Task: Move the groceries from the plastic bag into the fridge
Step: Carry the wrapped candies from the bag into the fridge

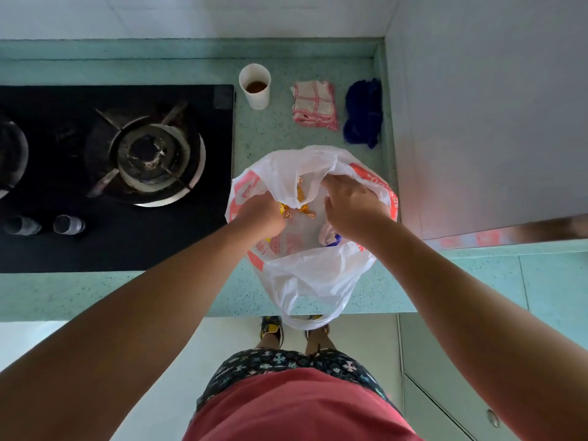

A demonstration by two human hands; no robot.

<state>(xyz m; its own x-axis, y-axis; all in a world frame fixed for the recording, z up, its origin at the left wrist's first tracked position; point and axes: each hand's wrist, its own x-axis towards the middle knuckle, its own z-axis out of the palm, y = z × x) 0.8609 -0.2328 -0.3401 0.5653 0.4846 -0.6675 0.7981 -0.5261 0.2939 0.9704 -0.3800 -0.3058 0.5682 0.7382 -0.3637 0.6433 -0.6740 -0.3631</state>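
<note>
White plastic with red print, the bag point(313, 275) sits on the green counter point(127, 294) right at its front edge, one handle hanging over the side. Both hands are in its mouth: the left hand point(261, 214) is curled closed around a yellow packet point(284, 211), while the right hand point(353, 208) has its fingers bent against the far rim, though whether they pinch the film I cannot tell. The groceries are inside and the fridge is out of view. Pulling the packet up could drag the thin bag off the edge, and the film could tear. The stove burner point(149, 154) stands just beside the bag.
</note>
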